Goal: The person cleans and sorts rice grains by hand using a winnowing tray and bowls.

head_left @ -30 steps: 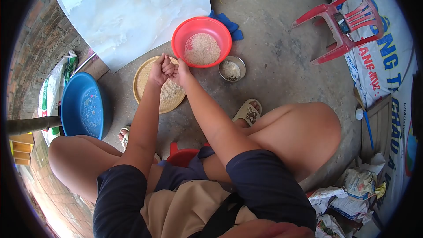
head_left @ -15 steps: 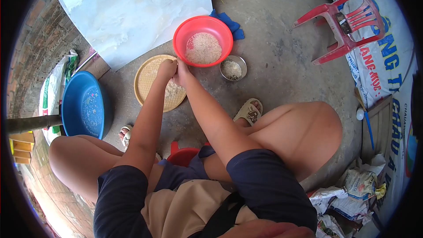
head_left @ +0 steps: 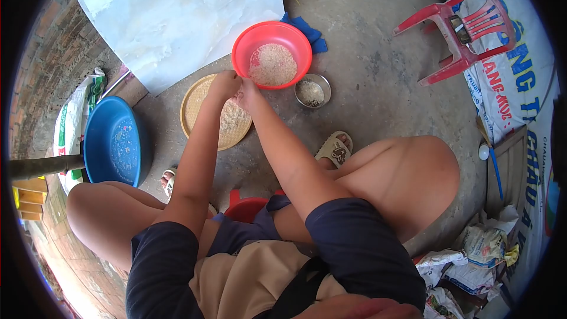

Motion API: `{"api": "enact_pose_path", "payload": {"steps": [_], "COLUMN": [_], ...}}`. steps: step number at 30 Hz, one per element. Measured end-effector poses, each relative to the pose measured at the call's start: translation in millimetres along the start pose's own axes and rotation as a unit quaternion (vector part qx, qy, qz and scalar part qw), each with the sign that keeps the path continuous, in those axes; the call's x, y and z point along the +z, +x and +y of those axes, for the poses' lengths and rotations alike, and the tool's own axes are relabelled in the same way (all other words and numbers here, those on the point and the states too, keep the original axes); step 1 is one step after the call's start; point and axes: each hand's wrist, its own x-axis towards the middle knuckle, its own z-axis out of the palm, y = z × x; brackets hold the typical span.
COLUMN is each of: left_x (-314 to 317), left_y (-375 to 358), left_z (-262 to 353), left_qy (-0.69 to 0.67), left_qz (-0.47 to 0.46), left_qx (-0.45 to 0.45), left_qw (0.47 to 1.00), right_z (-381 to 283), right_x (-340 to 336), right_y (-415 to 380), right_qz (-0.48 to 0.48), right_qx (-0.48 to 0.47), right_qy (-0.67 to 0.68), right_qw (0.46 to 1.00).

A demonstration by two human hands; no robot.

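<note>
My left hand is closed, knuckles up, over the upper right part of a round woven tray of pale grains. Against its fingers is my right hand, curled with the palm side partly showing. Whatever lies between the fingers is too small or hidden to name. Just beyond both hands, a red plastic basin holds pale rice-like grains. A small metal bowl, with some pale grains in it, stands to the right of that basin.
A blue tub with scattered bits inside stands left. A white sheet lies at the back, near a blue cloth. On the right are a red plastic chair and printed sacks. My sandalled feet flank the tray.
Both hands remain together at the tray's upper right edge. The left hand has turned and shifted slightly, and the right fingers have moved a little; the containers stay put.
</note>
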Motion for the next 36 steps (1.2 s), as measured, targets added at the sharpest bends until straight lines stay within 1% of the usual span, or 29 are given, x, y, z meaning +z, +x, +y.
{"api": "enact_pose_path", "payload": {"steps": [1,2,4,5,6,7,8,9,10,11,12,14,16,17,18,19,20,21,22,24,25,27,28,30,31,32,34,35,36], "left_x": [-3,-3,-4,0,5,9,15,26,43,48,52,75,95,101,104,107,109,111,110,107,108,111,113,117,119,120,117,110,101], "left_y": [0,1,1,5,8,7,6,4,3,-7,-16,-31,-46,-55,-63,-71,-77,-82,-83,-84,-84,-81,-80,-76,-74,-71,-65,-64,-62], "left_z": [0,-2,-13,-26,-39,-46,-57,-66,-81,-80,-80,-84,-85,-85,-87,-89,-88,-88,-88,-89,-91,-94,-97,-100,-102,-104,-100,-94,-87], "left_qy": [-0.017,-0.016,-0.079,-0.090,-0.090,-0.109,-0.128,-0.128,-0.083,-0.038,-0.031,0.055,0.081,0.107,0.108,0.123,0.137,0.118,0.115,0.078,0.076,0.066,0.064,0.047,0.046,0.016,-0.014,-0.137,-0.256], "left_qz": [0.033,0.034,0.212,0.254,0.254,0.246,0.238,0.238,0.247,0.256,0.195,0.170,0.141,0.112,0.112,0.114,0.116,0.156,0.156,0.133,0.133,0.141,0.142,0.147,0.147,0.150,0.154,0.119,0.081], "left_qx": [-0.006,-0.005,0.000,0.010,0.010,-0.029,-0.068,-0.068,-0.054,-0.041,-0.042,0.001,0.026,0.050,0.050,0.087,0.123,0.150,0.149,0.154,0.153,0.149,0.149,0.147,0.147,0.124,0.101,-0.001,-0.104], "left_qw": [0.999,0.999,0.974,0.963,0.963,0.963,0.960,0.960,0.964,0.965,0.979,0.984,0.986,0.987,0.987,0.982,0.976,0.969,0.970,0.976,0.976,0.977,0.977,0.977,0.977,0.981,0.983,0.983,0.958], "right_z": [-2,-4,-13,-19,-26,-34,-41,-48,-55,-65,-73,-93,-109,-115,-118,-120,-121,-122,-123,-124,-121,-112,-107,-95,-88,-81,-69,-62,-55], "right_x": [2,2,-2,0,2,5,8,12,14,6,-4,-12,-28,-38,-47,-56,-67,-76,-82,-92,-90,-82,-78,-68,-60,-55,-45,-38,-29], "right_y": [1,1,-2,-6,-11,-16,-18,-20,-19,-6,5,-16,-37,-46,-53,-55,-55,-54,-54,-53,-55,-52,-55,-66,-66,-62,-52,-47,-42], "right_qz": [0.019,0.019,0.010,0.010,0.013,0.016,0.016,0.036,0.055,0.097,0.138,0.309,0.464,0.501,0.536,0.536,0.566,0.595,0.595,0.558,0.558,0.598,0.598,0.600,0.609,0.609,0.508,0.507,0.428], "right_qx": [-0.015,-0.016,-0.008,-0.008,-0.064,-0.120,-0.120,-0.193,-0.266,-0.373,-0.475,-0.542,-0.492,-0.473,-0.453,-0.453,-0.423,-0.392,-0.392,-0.248,-0.248,-0.143,-0.144,-0.199,-0.241,-0.241,-0.437,-0.437,-0.497], "right_qy": [-0.014,-0.014,-0.118,-0.118,-0.207,-0.294,-0.294,-0.248,-0.200,-0.222,-0.240,-0.343,-0.406,-0.411,-0.415,-0.415,-0.410,-0.405,-0.408,-0.455,-0.456,-0.458,-0.459,-0.489,-0.512,-0.512,-0.538,-0.538,-0.544], "right_qw": [1.000,1.000,0.993,0.993,0.976,0.948,0.948,0.949,0.942,0.896,0.835,0.702,0.614,0.597,0.579,0.579,0.577,0.573,0.570,0.649,0.647,0.642,0.641,0.601,0.556,0.555,0.512,0.512,0.524]}}
